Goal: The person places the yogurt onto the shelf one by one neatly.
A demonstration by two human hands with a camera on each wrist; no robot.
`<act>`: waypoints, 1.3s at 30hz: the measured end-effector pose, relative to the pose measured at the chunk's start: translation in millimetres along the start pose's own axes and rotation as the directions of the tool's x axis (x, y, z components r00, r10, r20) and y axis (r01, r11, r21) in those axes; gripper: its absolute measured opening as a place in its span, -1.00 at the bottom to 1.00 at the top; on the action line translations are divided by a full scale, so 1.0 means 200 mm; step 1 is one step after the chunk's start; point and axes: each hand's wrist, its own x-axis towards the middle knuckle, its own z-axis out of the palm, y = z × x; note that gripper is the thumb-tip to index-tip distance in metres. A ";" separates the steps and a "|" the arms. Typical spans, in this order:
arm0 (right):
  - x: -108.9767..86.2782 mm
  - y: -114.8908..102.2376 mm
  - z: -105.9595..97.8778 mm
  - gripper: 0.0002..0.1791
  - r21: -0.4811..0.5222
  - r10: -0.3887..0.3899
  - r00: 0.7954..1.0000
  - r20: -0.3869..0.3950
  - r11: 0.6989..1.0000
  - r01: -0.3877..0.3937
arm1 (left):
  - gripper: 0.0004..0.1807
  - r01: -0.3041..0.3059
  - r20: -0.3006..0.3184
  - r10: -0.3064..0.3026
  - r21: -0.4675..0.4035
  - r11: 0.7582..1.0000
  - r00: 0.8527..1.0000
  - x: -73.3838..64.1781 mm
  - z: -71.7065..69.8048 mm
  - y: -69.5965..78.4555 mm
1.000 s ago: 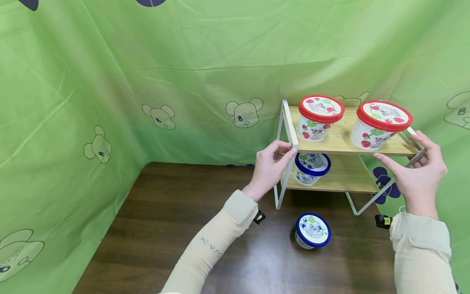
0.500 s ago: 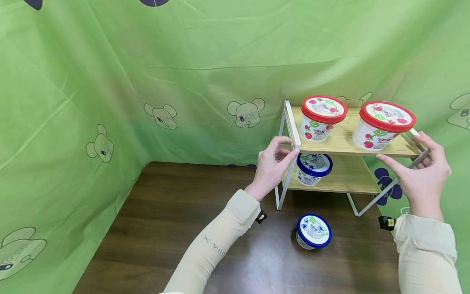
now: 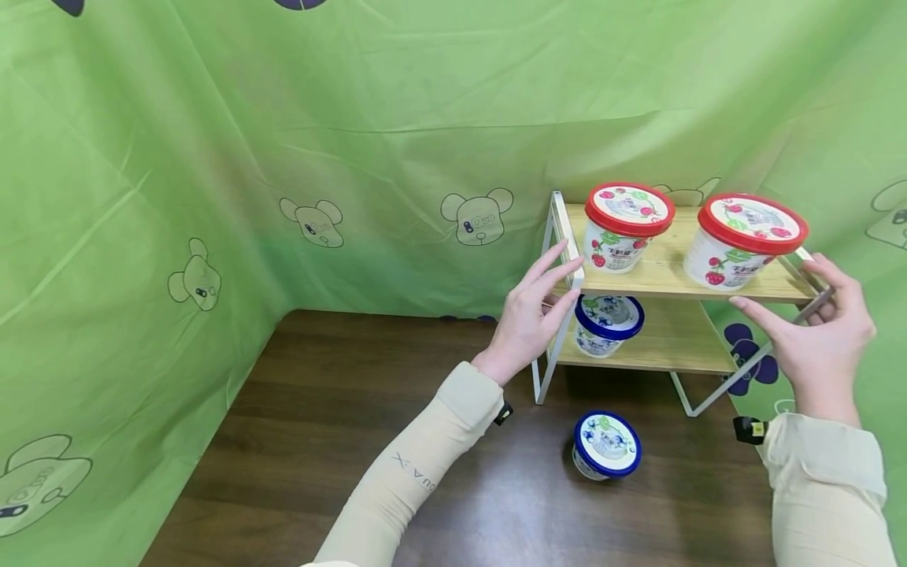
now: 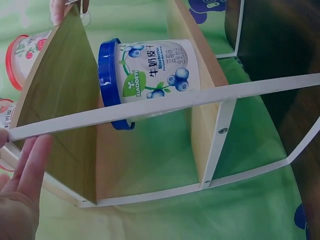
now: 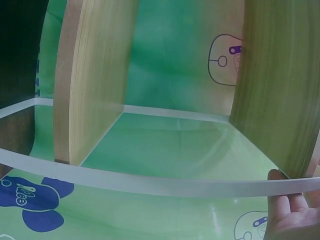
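Observation:
A two-tier shelf (image 3: 655, 293) with wooden boards and white metal side frames stands at the right of the head view. My left hand (image 3: 523, 321) is at its left frame, fingers extended along the bar. In the left wrist view, two straight fingers (image 4: 31, 167) lie against that bar. My right hand (image 3: 825, 335) grips the right frame near the upper board's corner, its fingers partly hidden. Two red-lidded strawberry-print tubs stand on top, a left tub (image 3: 618, 250) and a right tub (image 3: 730, 264). One blue-lidded blueberry tub (image 3: 598, 344) sits on the lower board's left side.
Another blue-lidded tub (image 3: 605, 445) stands on the dark wooden surface (image 3: 397, 354), in front of the shelf. A green cloth (image 3: 383, 181) with printed bear heads hangs behind and at the sides.
My left hand has loosened from a pinch on the left frame; its fingers have straightened upward. The right hand keeps its hold. The whole head view has shifted slightly.

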 end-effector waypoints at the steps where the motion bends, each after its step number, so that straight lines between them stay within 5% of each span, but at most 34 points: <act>1: 0.00 0.00 0.00 -0.11 0.002 0.001 1.000 0.001 1.000 -0.001 | -0.54 -0.011 0.006 0.011 -0.003 1.000 1.000 0.00 0.00 0.00; 7: 0.01 0.01 0.00 -0.09 -0.006 0.001 1.000 0.005 1.000 -0.001 | -0.55 -0.050 0.020 0.051 -0.030 0.998 0.998 0.01 -0.01 -0.03; 23: -0.02 0.03 -0.08 0.12 -0.047 0.040 0.999 0.019 0.998 -0.039 | -0.56 -0.039 0.014 0.041 -0.078 0.996 0.999 0.02 -0.01 -0.04; 29: -0.08 -0.03 -0.11 0.09 -0.116 0.024 1.000 0.001 0.993 -0.024 | -0.56 -0.008 0.015 0.009 -0.118 0.993 1.000 0.02 -0.01 -0.05; 39: -0.19 -0.13 -0.09 0.07 -0.088 -0.025 1.000 -0.009 0.996 0.025 | -0.58 0.021 0.009 -0.020 -0.147 0.989 1.000 0.02 -0.02 -0.07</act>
